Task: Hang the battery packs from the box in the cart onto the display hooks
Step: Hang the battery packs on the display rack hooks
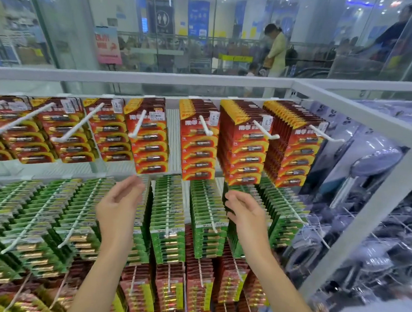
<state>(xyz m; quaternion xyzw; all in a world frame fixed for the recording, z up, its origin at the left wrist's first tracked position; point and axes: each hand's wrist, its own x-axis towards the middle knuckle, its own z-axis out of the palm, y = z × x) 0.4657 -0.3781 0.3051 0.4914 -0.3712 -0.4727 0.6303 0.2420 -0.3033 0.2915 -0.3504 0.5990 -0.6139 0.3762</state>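
Observation:
Red battery packs hang in rows on white display hooks along the top rail. Green battery packs fill the hooks of the middle row, and darker red packs hang below them. My left hand is raised in front of a green row, fingers loosely bent, holding nothing. My right hand is up at the same height; its fingers and thumb curl round the dark edge of a stack of green packs. The box and the cart are out of view.
A white metal frame edges the display on the right, with packaged fans hanging beyond it. Behind the rack is a glass wall, and people stand past it. Several top hooks on the left stick out far towards me.

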